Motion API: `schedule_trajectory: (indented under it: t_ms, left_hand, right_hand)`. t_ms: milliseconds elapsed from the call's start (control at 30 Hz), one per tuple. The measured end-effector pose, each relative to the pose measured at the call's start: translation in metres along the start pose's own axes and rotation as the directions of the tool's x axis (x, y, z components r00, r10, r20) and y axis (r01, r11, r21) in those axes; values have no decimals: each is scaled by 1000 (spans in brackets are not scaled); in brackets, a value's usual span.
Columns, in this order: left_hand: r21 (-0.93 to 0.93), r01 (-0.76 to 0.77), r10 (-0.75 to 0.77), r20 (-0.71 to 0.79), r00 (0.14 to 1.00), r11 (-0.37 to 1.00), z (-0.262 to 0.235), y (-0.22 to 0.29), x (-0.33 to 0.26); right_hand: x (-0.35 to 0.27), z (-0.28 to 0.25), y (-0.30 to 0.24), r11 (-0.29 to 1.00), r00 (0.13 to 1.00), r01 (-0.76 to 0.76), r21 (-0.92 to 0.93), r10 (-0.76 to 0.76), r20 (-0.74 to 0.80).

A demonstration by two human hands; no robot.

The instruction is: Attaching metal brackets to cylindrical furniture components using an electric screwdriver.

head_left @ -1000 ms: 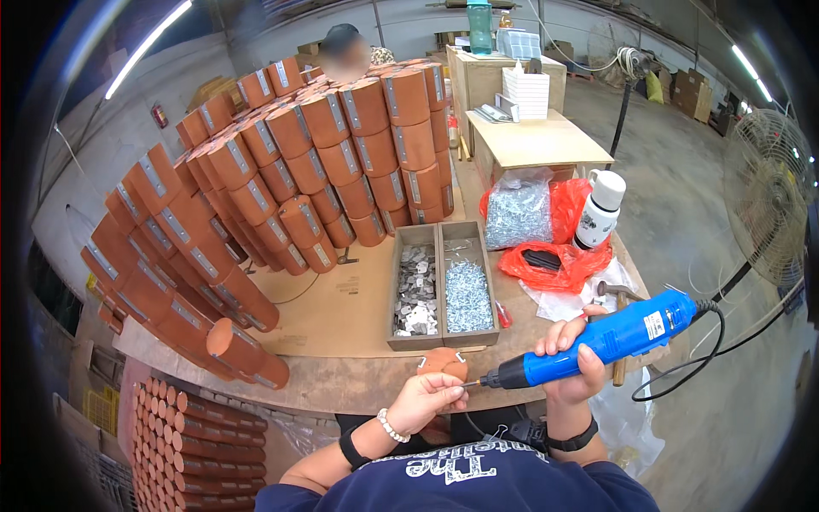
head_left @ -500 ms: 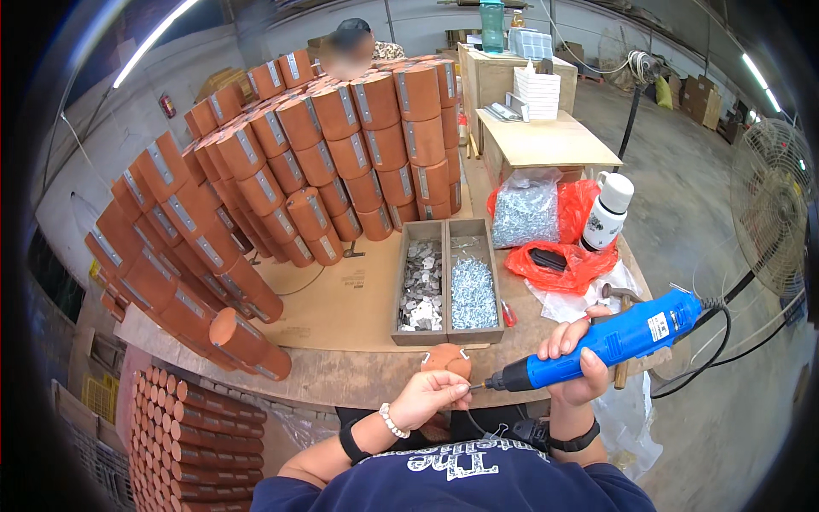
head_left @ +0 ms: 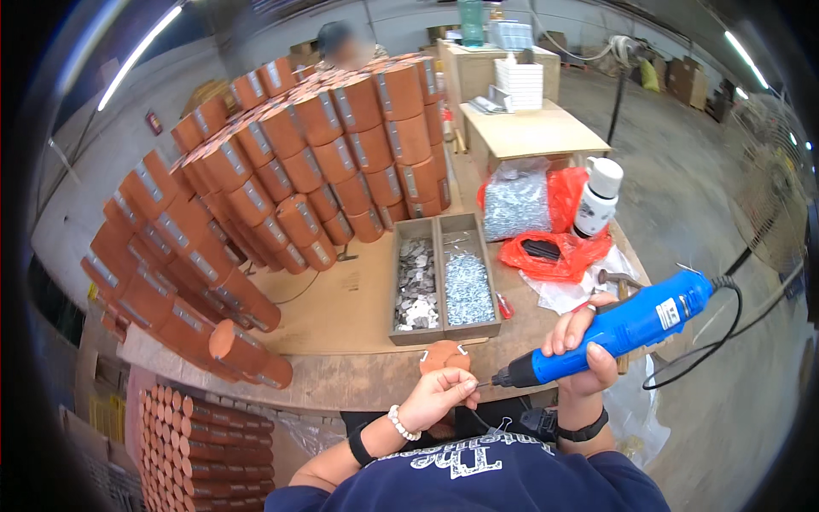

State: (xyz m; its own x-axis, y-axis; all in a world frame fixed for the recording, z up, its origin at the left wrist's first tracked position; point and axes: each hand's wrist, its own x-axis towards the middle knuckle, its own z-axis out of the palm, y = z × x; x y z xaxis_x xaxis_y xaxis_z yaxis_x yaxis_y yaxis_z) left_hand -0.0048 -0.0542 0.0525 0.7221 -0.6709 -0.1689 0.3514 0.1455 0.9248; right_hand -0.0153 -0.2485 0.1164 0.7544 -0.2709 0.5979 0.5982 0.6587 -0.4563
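Note:
My right hand point(head_left: 582, 346) is wrapped round a blue electric screwdriver point(head_left: 627, 328), whose black nose and thin bit point left. My left hand point(head_left: 439, 398) is closed in a pinch at the tip of that bit; whatever sits between thumb and finger is too small to make out. Just beyond the left hand is the round end of a terracotta-coloured cylinder point(head_left: 442, 355), with small metal pieces at its rim. Its lower part is hidden by the hand.
A two-compartment tray point(head_left: 395, 299) holds small flat metal pieces and many screws. Stacked brown cylinders point(head_left: 320, 128) with metal strips fill the left. At right are a red plastic bag point(head_left: 580, 264), a white flask point(head_left: 597, 198) and a hammer point(head_left: 621, 282). Another person point(head_left: 345, 47) is behind the stacks.
The view has shifted slightly. The screwdriver has drawn back a little to the right, so more of its bit shows by my left fingertips. Both hands keep their grips.

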Motion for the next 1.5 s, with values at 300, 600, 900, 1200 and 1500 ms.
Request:
schedule_trajectory:
  t_ms: [300,600,900,1200,1500]
  left_hand:
    - [62,-25,27,-35,999,998,6,3,0]
    - [67,-28,31,-43,999,997,3,-3,-5]
    - [211,-30,25,23,999,977,8,7,-7]
    - [270,-139,164,-74,984,953,3,-4,-2]
    - [565,-334,368,58,928,754,8,-7,-2]
  right_hand:
    - [9,-7,-7,998,997,-11,-66,6,-75]
    - [8,-1,-3,997,1000,-19,-72,19,-8]
    - [4,-2,-10,996,996,-84,-12,84,-18]
    - [-2,-2,-5,994,995,-85,-71,81,-66]
    - [-6,7,-13,988,995,-91,-125,86,-41]
